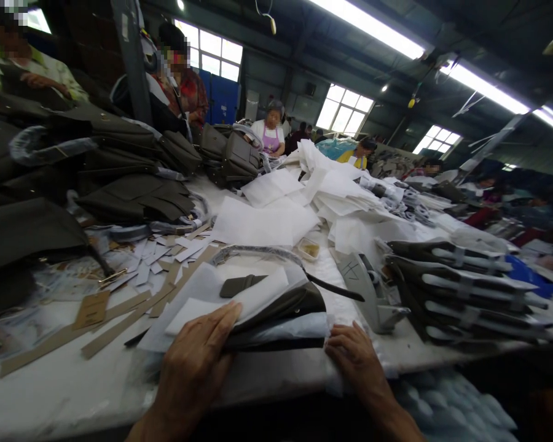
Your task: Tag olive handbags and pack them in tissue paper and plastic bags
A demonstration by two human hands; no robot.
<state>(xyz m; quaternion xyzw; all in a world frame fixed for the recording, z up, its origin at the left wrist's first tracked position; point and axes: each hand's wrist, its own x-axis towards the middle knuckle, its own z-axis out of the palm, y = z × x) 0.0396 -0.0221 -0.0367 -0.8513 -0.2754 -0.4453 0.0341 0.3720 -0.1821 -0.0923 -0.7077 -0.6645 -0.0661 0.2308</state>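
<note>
Bag: on table, at front edge;
Left hand: fingers close together atop bag's paper; grip unclear;
Right hand: fingers curled at bag's right end; hold unclear;
Room: open front-left; dispenser beside right hand

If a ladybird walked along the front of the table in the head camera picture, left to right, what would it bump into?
Brown tag → person's left hand → middle of the dark bag → person's right hand → dark stack with pale strips.
</note>
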